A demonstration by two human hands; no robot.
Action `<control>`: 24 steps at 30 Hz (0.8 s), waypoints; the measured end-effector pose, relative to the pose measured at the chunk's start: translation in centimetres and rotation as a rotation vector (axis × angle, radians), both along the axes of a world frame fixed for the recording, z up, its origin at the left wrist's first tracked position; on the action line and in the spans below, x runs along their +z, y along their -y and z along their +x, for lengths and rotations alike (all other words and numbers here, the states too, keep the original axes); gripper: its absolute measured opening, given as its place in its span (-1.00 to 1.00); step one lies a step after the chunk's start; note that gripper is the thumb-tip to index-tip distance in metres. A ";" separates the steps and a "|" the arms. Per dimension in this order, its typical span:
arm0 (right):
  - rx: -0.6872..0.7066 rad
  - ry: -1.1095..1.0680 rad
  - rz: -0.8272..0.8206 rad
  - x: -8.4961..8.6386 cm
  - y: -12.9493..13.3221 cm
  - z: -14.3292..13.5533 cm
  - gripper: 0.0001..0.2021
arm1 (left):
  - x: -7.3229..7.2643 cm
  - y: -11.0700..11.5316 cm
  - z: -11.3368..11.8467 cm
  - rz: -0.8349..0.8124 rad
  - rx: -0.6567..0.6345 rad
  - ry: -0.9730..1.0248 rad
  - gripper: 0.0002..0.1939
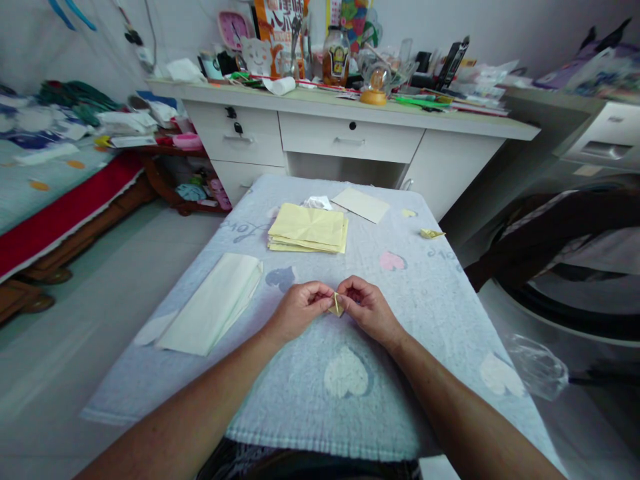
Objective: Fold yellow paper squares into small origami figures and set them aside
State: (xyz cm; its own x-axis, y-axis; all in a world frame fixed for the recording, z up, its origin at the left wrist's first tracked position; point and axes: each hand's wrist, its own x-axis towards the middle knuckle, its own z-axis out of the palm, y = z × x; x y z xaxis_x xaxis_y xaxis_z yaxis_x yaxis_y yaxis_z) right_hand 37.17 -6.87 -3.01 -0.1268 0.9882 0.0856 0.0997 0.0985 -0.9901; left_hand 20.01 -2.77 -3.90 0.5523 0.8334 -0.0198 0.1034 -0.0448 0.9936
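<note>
Between my two hands is a small folded piece of yellow paper [337, 308], held low over the cloth. My left hand [304, 307] pinches its left side with thumb and fingers. From the other side, my right hand [367, 305] grips it the same way, and the fingertips hide much of its upper part. Beyond the hands lies a stack of yellow paper sheets [310, 227] with crease marks on the top sheet. A small folded yellow paper piece [432, 234] rests near the right edge of the table.
A heart-patterned blue cloth [400, 393] covers the table. Folded pale paper [213, 303] lies at left; a flat cream sheet [361, 203] and crumpled white paper [318, 202] lie at the back. Behind stands a cluttered white desk [320, 133]. A washing machine [575, 267] is at right.
</note>
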 end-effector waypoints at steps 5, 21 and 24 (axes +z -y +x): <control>0.015 -0.054 -0.020 -0.1 0.0 0.1 -0.72 | 0.6 0.2 0.1 0.002 -0.006 -0.019 -0.78; 0.028 -0.014 -0.019 -0.2 0.2 0.5 -0.79 | 0.6 0.0 -0.1 0.043 -0.022 -0.092 -0.79; 0.044 -0.016 -0.018 -0.2 0.1 0.7 -0.79 | 0.5 0.0 -0.1 0.041 -0.037 -0.100 -0.78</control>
